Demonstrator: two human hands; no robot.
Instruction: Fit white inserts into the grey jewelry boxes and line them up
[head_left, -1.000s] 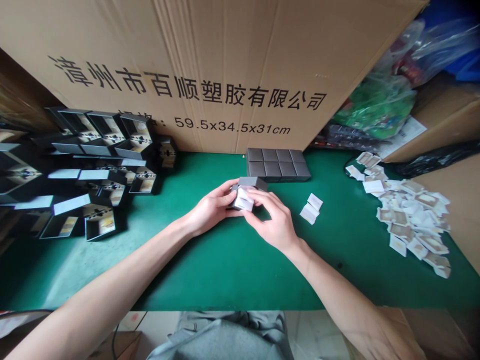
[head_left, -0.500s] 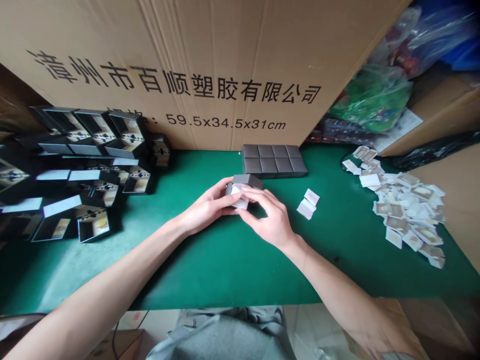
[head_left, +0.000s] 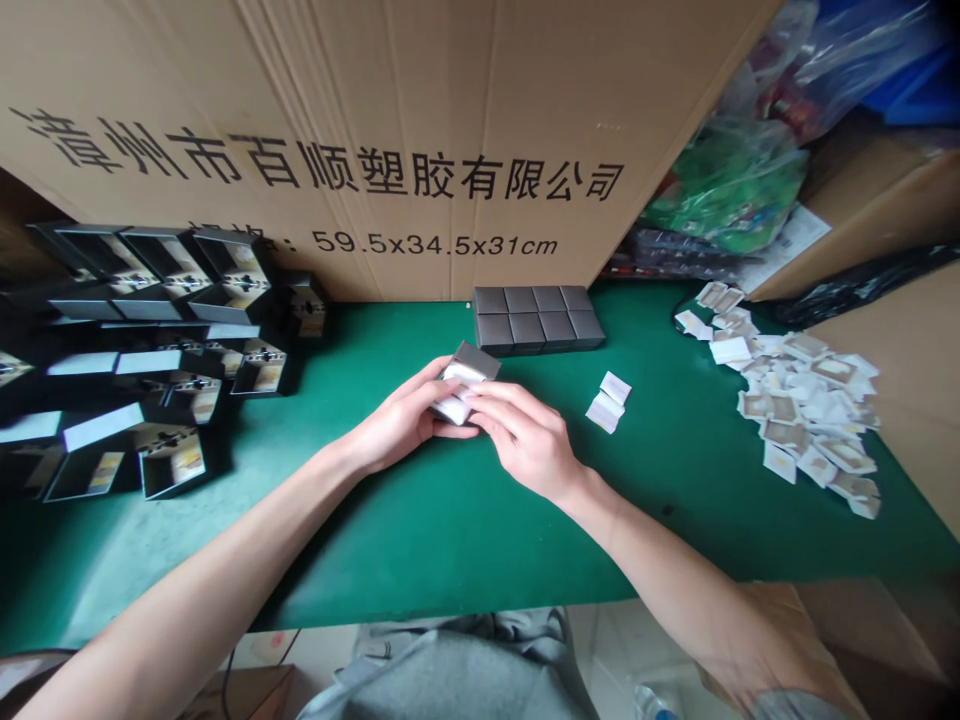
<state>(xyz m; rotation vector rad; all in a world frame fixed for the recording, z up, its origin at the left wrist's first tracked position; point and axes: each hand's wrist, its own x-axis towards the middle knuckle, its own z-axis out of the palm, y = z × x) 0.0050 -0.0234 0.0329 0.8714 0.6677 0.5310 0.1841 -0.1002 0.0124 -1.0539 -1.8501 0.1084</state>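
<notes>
A small dark grey box [head_left: 475,360] with its lid raised is held over the middle of the table. My left hand [head_left: 405,415] wraps round its left side, thumb lying over a folded white insert [head_left: 452,408] at the opening. From the right, the fingers of my right hand [head_left: 529,430] close together on the edge of that insert. My fingers cover part of the insert, so I cannot tell how deep it sits. Another folded white insert [head_left: 608,402] lies flat on the table, to the right of my right hand.
Closed grey boxes [head_left: 538,320] stand in a block before a large cardboard carton [head_left: 420,80]. Several open dark boxes [head_left: 172,460] crowd the left of the green table [head_left: 420,540]. White inserts [head_left: 810,400] lie heaped at right, near plastic bags [head_left: 727,185].
The held box has tilted and turned, its raised lid now more visible. My right fingers have shifted slightly down along the insert. The whole view has slid a little.
</notes>
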